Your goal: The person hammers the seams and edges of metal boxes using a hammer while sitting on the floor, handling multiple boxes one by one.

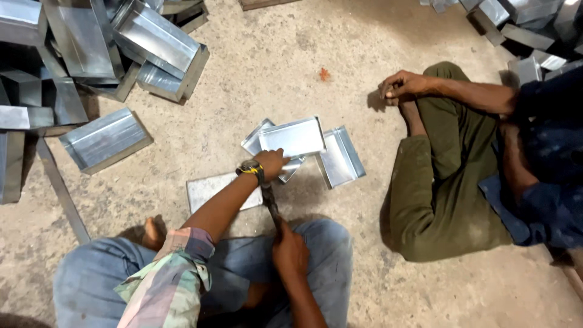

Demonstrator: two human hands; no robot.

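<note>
Across the concrete floor [291, 54], folded sheet-metal boxes [103, 140] lie heaped toward the far-left corner, out of the way – a co-worker in olive trousers [437, 176] sits at the right. The left hand [271, 163] presses down on a shallow metal tray [294, 136] stacked mid-floor, pinning it, while the right hand [290, 252] is clenched round a dark hammer handle [271, 203] – its head hidden
</note>
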